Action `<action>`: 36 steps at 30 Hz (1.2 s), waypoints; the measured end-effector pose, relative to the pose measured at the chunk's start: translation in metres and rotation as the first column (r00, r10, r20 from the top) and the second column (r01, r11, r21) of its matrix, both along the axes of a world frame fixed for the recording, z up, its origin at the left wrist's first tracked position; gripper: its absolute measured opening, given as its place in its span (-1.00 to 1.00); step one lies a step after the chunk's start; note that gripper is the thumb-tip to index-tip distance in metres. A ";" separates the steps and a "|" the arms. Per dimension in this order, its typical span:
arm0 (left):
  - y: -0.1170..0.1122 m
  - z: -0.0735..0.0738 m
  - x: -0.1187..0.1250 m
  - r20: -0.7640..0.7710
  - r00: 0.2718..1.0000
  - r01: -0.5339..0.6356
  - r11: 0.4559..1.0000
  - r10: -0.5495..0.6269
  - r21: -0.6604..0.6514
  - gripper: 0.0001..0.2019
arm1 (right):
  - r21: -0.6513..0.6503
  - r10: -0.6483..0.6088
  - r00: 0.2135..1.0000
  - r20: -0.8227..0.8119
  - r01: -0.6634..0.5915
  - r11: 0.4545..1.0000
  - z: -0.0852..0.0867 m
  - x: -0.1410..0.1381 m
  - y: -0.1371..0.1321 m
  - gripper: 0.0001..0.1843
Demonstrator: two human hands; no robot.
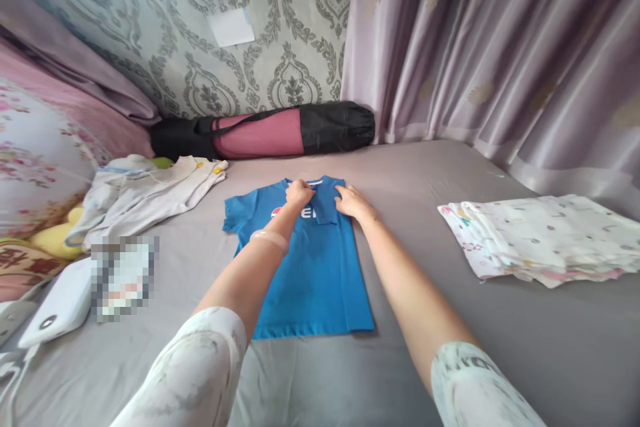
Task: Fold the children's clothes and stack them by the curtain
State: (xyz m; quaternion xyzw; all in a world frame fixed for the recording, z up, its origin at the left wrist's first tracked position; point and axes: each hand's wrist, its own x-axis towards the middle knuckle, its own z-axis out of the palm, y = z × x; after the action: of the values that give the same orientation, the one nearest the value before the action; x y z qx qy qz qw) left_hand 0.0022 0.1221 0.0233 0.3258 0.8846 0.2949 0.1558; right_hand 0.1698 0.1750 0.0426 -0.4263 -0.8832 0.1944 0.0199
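Observation:
A blue T-shirt (307,280) lies spread on the bed, collar at the far end, with white lettering and a red-and-white round logo on its chest. Its right side is folded inward, and that sleeve lies across the chest, covering part of the letters. Just below the collar, my left hand (300,193) is closed on the fabric, fingertips pointing right. My right hand (351,202) touches the folded right edge near the shoulder, thumb and fingers apart. A pale bangle (270,238) circles my left forearm.
On the grey bedsheet (410,213), a stack of folded white printed cloths (545,237) lies right. Light clothes (145,193), a white power bank (60,303) and a blurred-out item (125,277) are left. A pink-and-black long bag (260,132) lies along the wall.

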 end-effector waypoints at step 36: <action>-0.035 0.011 0.074 -0.523 0.649 0.539 0.819 -0.552 -0.195 -0.64 | -0.163 -0.119 0.954 -0.276 0.075 0.984 -0.020 -0.002 0.039 -0.58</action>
State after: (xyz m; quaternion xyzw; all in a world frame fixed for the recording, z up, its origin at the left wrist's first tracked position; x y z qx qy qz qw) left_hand 0.0760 0.0872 0.0338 0.6460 0.7541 0.1162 -0.0245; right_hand 0.1680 0.2137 0.0229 -0.4371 -0.8318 0.3187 0.1242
